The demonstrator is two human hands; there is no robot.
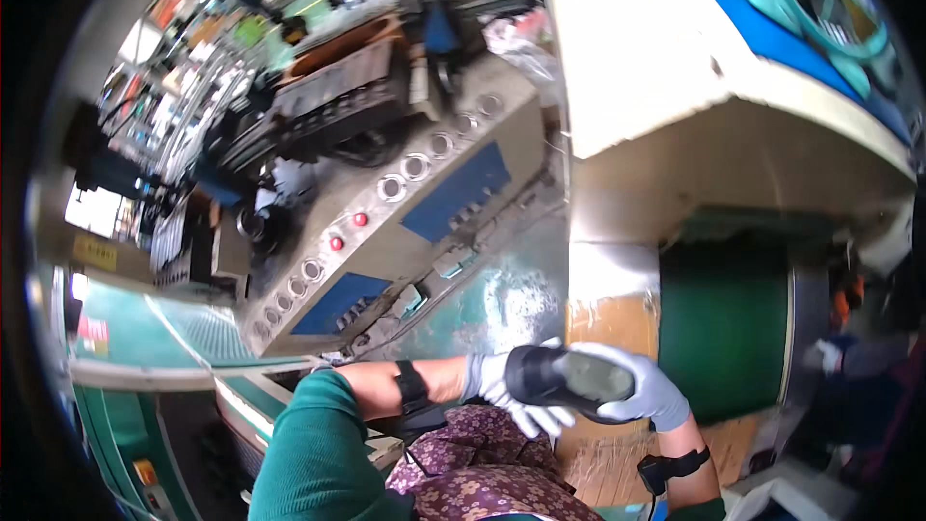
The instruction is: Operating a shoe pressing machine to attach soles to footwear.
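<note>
A dark shoe (540,375) with a grey-green patch (599,378) on its upturned face is in front of my waist. My right hand (661,394), in a pale glove, is wrapped round its right end and grips it. The gloved left hand (497,388) lies behind the shoe's left end, partly hidden by it. Its fingers are stretched out and spread below the shoe, and its thumb shows above. Whether the left palm bears any weight is hidden.
A green conveyor belt (723,328) runs out of a cream machine (637,48) at the right. Left of it stands a grey machine with gauges (415,167) and red buttons. Cardboard (608,320) lies beside the belt. Another person's gloved hand (828,356) is at far right.
</note>
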